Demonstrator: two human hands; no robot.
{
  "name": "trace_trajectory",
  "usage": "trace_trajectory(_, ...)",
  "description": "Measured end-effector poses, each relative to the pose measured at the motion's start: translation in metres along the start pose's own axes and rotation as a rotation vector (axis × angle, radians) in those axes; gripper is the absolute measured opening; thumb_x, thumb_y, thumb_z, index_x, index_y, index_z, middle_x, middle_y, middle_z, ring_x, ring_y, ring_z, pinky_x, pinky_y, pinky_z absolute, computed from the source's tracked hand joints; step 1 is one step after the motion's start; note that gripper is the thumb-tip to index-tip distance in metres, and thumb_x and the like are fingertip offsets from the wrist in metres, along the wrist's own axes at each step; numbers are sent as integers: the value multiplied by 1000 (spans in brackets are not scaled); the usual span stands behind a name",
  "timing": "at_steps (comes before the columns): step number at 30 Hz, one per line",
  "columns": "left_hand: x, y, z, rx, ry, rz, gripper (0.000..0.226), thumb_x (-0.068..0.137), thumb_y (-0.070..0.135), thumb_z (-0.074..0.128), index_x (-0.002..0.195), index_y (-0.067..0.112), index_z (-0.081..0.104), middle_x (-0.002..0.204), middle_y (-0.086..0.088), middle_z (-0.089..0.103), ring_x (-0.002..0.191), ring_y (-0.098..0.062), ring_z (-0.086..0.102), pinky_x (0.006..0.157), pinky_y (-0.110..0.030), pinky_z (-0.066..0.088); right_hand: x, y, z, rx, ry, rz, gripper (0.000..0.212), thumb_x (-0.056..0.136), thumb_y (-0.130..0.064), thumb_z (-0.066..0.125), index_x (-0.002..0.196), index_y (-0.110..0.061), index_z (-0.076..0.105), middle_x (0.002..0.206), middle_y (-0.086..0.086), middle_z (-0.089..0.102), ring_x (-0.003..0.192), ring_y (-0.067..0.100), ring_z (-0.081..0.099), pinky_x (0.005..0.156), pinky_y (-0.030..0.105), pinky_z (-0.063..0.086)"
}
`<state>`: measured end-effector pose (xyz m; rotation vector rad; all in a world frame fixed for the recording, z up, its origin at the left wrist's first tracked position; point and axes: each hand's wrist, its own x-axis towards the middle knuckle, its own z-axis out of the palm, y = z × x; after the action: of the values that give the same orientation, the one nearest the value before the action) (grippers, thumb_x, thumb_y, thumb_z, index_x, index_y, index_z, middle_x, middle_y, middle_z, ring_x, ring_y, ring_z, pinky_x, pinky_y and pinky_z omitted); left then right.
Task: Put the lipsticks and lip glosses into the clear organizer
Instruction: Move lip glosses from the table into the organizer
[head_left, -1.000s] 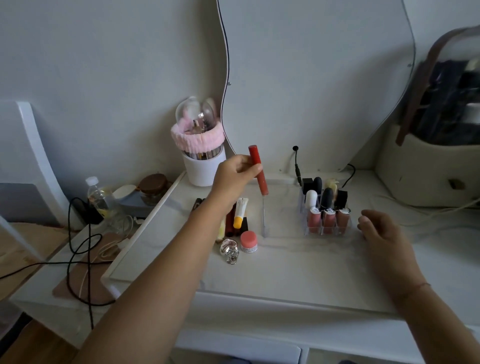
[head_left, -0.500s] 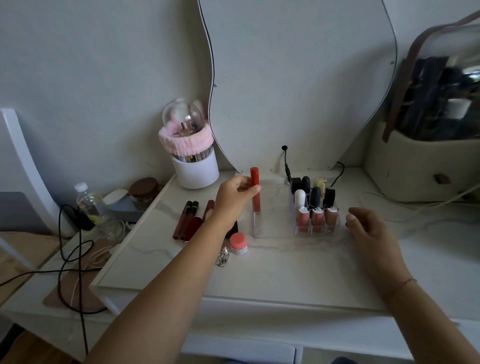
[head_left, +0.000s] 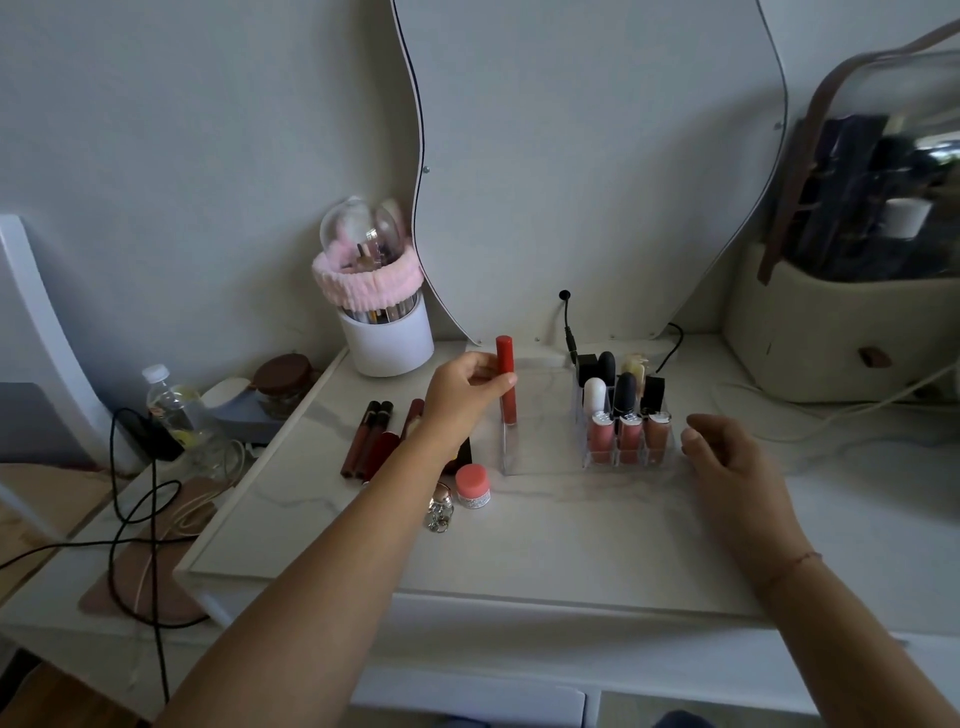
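My left hand (head_left: 462, 400) holds a red lip gloss tube (head_left: 506, 379) upright, its lower end inside the left back part of the clear organizer (head_left: 540, 447). The organizer's right side holds several lipsticks and glosses (head_left: 626, 415) standing in compartments. My right hand (head_left: 727, 462) rests beside the organizer's right wall, fingers loosely curled, holding nothing. Dark red lip glosses (head_left: 371, 441) lie flat on the vanity left of my left wrist; some are hidden under my arm.
A small pink-lidded jar (head_left: 472, 486) and a glass trinket (head_left: 440, 512) sit in front of the organizer. A white brush holder with a pink band (head_left: 384, 322) stands at the back left. Mirror (head_left: 597, 156) behind, beige bag (head_left: 831, 332) at right, cables and a bottle (head_left: 171, 410) at left.
My left hand has brought the red gloss tube down from a tilted hold above the vanity to upright inside the organizer. My right hand has stayed beside the organizer.
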<state>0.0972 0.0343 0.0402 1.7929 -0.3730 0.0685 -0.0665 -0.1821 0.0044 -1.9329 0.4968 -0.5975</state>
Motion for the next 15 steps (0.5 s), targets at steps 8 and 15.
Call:
trace_trajectory(8, 1, 1, -3, 45, -23, -4, 21, 78, 17, 72, 99, 14, 68, 96, -3, 71, 92, -14, 66, 87, -24, 49, 20, -13, 10, 17, -180, 4, 47, 97, -36, 50, 139, -18, 46, 117, -3, 60, 100, 12, 58, 73, 16, 42)
trace_trajectory(15, -1, 3, -4, 16, -32, -22, 18, 80, 12, 69, 99, 12, 69, 90, -3, 72, 79, -7, 66, 76, -20, 55, 11, -15, 12, 7, -277, -89, 43, 91, -39, 58, 131, -38, 43, 108, -23, 63, 92, -12, 63, 71, 5, 44)
